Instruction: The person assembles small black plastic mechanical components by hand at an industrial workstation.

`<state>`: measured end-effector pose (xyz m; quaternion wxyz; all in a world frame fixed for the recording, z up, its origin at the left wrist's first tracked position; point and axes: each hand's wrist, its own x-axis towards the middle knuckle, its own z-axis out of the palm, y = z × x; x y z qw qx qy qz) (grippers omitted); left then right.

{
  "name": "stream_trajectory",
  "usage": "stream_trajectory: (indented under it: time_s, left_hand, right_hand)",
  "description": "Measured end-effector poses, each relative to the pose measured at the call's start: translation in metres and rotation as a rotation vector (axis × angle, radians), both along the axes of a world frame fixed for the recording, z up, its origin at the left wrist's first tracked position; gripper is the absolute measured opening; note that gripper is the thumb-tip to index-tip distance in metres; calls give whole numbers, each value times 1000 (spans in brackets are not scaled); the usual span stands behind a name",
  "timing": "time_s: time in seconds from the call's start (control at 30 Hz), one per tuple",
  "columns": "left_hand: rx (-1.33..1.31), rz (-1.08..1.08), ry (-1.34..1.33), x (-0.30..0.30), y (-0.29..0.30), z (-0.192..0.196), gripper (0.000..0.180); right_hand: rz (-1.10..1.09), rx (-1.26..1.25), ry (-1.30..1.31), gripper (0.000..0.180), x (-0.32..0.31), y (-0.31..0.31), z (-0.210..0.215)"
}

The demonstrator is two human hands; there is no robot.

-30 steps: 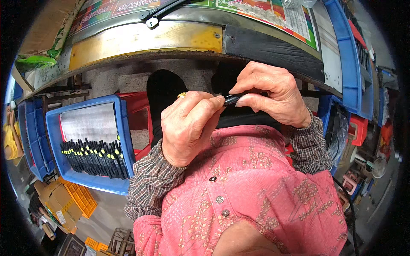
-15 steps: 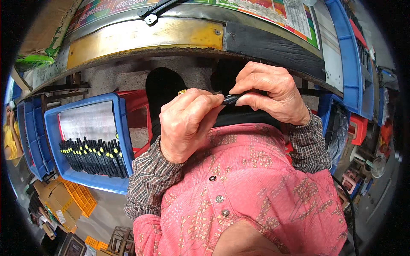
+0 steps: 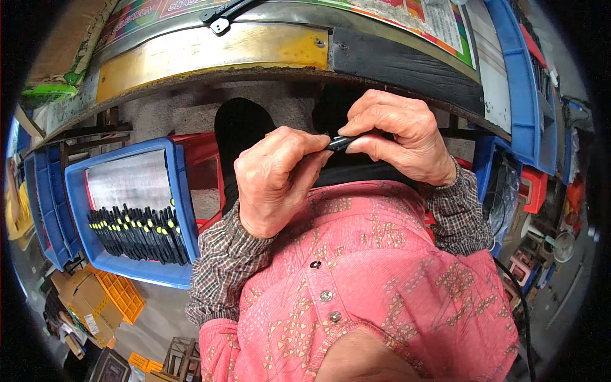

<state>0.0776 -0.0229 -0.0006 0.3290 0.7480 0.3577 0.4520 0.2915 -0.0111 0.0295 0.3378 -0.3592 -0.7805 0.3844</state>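
Above my lap, just in front of the workbench edge, both hands pinch a small slim black piece. My left hand grips its left end between thumb and fingertips. The thumb and fingers of my right hand close on its right end. Most of the piece is covered by fingertips, so its exact kind cannot be made out. To my left, a blue plastic tray holds several rows of slim black pieces with yellow-green dots, next to a pale sheet.
The workbench crosses ahead, with a long black tool with a white end on it. Blue bins stand at the right. A cardboard box and an orange crate lie at lower left. A red stool shows beside my leg.
Both hands have shifted very slightly, and a little more of the black piece shows between the fingertips. The grip of both hands stays on it.
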Motion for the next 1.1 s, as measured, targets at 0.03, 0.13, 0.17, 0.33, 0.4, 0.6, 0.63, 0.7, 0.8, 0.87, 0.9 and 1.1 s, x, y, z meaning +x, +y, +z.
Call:
stream_trajectory:
  time_s: [0.03, 0.13, 0.17, 0.33, 0.4, 0.6, 0.63, 0.7, 0.8, 0.87, 0.9, 1.1]
  left_hand:
    - [-1, -1, 0, 0, 1, -1, 23]
    - [1, 8, -7, -1, 2, -3, 23]
    - [7, 11, -8, -1, 1, -4, 23]
    - [-16, 19, -7, -2, 0, -3, 22]
    - [9, 30, -3, -2, -1, -4, 22]
    - [-51, 6, 0, -4, 0, -7, 21]
    - [-52, 6, -1, -4, 0, -7, 21]
    - [-74, 5, 14, -3, 0, -5, 20]
    - [-87, 6, 14, -3, -1, -4, 20]
    - [-94, 8, 21, -4, -2, -3, 20]
    - [-102, 9, 28, -5, -2, -3, 19]
    - [-140, -7, -8, -5, -4, -8, 19]
  right_hand:
    - [-14, 22, -4, 18, 0, 1, -1]
    - [-31, 11, -28, 18, -2, 0, 1]
    - [-31, 10, -28, 18, -2, 0, 0]
    - [-51, 139, -86, 21, -5, -3, -4]
    - [-52, 131, -63, 21, -5, -3, -7]
    - [-34, 19, -60, 21, -6, -2, -8]
    - [-25, -25, -74, 20, -7, -2, -8]
    - [-14, -29, -71, 20, -9, -2, -9]
    - [4, -13, -60, 20, -10, -2, -10]
    - [12, 5, -54, 20, -10, -1, -10]
    - [15, 6, -54, 19, -11, -1, -10]
    - [38, -3, -63, 17, -10, -2, -11]
